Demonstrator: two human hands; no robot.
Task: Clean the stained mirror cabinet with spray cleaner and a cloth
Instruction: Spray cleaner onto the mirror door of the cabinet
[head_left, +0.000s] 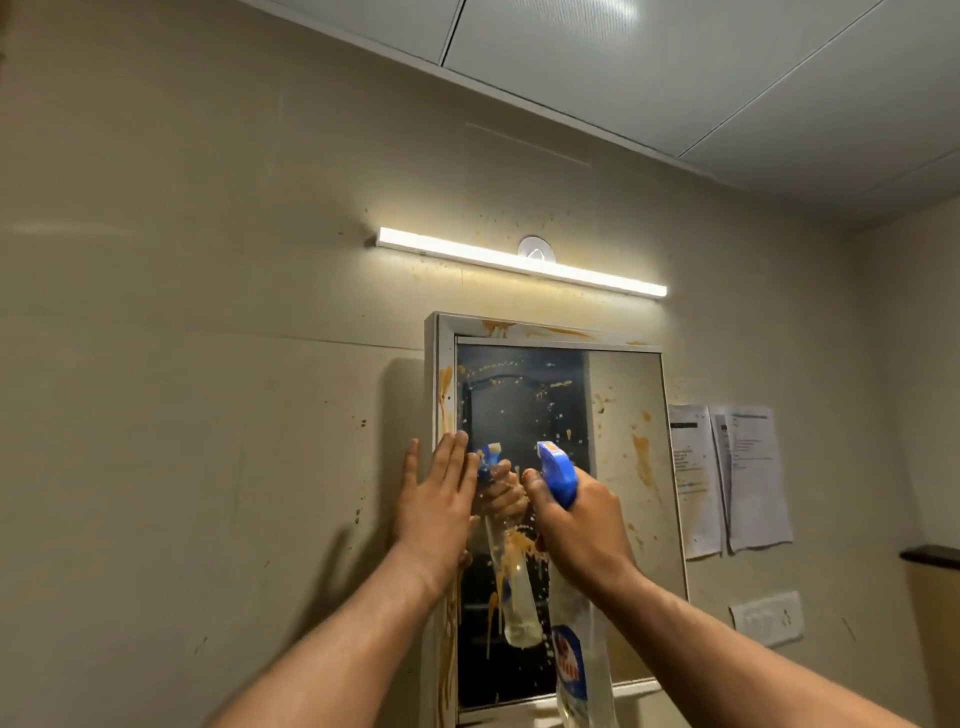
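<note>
Along the left edge of the mirror cabinet (623, 415), your left grip (434, 499) rests flat with fingers straight, probably to steady it. Your right grip (579, 525) wraps the spray bottle (558, 470) at its neck, nozzle close to the glass so mist lands on the orange stains (644, 462). No cloth shows.

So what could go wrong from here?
1. The spray bottle in the right hand points at the mirror; mist may drift onto the papers and switch plate beside it.
2. The left hand lies flat at the cabinet edge near the nozzle and could get sprayed.
3. No cloth in view, so loosened stains may run.
</note>
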